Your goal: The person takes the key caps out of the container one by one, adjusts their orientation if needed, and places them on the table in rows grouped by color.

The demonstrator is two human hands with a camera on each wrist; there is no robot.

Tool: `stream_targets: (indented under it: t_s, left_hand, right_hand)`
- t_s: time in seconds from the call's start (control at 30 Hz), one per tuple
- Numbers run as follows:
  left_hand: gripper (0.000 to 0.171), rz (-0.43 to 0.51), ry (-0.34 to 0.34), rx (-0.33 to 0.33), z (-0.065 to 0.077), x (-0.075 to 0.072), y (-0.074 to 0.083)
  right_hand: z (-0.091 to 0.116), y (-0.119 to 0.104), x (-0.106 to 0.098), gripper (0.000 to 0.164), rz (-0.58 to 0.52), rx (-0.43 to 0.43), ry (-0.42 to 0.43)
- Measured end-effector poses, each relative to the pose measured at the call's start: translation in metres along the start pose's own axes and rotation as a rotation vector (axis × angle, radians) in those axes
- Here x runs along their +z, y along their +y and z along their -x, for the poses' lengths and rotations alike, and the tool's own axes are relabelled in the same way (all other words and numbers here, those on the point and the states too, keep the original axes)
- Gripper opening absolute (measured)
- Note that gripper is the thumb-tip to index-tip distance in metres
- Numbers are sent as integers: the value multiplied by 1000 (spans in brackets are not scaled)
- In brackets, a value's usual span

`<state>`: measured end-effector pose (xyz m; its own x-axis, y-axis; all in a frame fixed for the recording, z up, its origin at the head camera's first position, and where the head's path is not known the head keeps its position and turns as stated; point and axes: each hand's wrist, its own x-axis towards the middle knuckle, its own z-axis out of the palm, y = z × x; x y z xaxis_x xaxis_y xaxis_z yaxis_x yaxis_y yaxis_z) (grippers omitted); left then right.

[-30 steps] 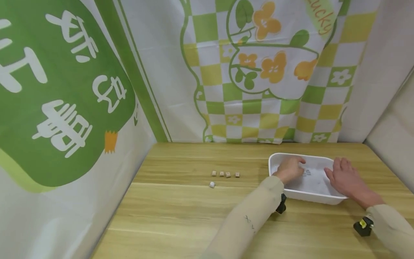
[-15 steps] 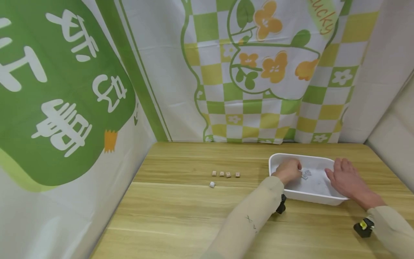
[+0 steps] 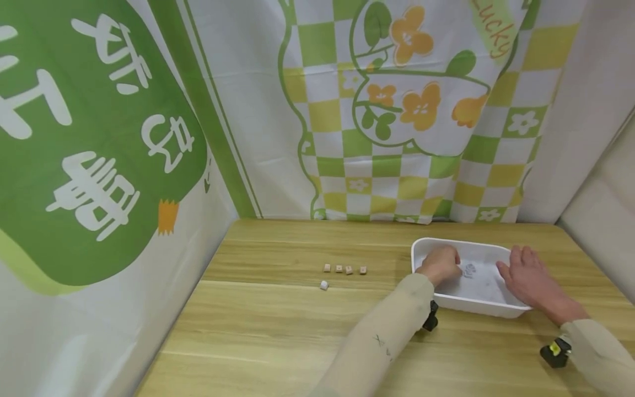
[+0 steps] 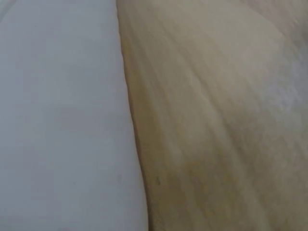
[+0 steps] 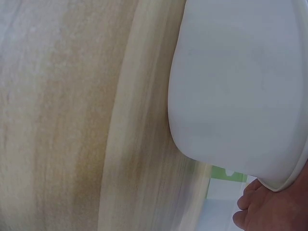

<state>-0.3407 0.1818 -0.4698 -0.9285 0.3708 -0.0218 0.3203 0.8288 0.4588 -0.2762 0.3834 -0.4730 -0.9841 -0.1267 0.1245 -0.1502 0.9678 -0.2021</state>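
My left hand (image 3: 441,264) reaches into a white plastic tray (image 3: 476,302), its fingers bent down toward the tray's floor. Beside those fingertips lies a small cluster of whitish pieces (image 3: 469,270) that look like keycaps. Whether the left fingers pinch one of them I cannot tell, since the fingertips are hidden. The right hand (image 3: 531,278) rests over the tray's right rim, fingers straight and thumb spread inward. In the right wrist view, that hand's fingers (image 5: 248,202) lie past the tray rim, outside the wall. The left wrist view shows only the tray's outer wall (image 4: 67,115) and wood.
Left of the tray, several small pale pieces stand in a row, one of them a cube-shaped piece (image 3: 363,270). A single whiter piece (image 3: 324,285) sits in front of the row. All rest on a wooden table (image 3: 278,331), with printed cloth (image 3: 372,165) behind it.
The left hand's fingers, more spread a second ago, have drawn together and down. The pieces in the tray have shifted slightly. My right hand has stayed on the rim.
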Motion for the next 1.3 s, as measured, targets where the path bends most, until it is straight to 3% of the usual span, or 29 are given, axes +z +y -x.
stream_targets:
  t_s: [0.2,0.63,1.0,1.3]
  left_hand:
    - [13,9,-9,-14,6,-5,2]
    - [15,-48,19,122,13,-26,-10]
    - [25,-70,23,124,18,-44,-17]
    - [23,-53,66,246,31,-65,-28]
  right_hand:
    - [2,-2,2,65,4,5,5]
    - [4,-5,0,70,-18,31,-39]
    - [4,-6,-3,74,-21,36,-44]
    - [2,-6,-5,78,-25,51,-72]
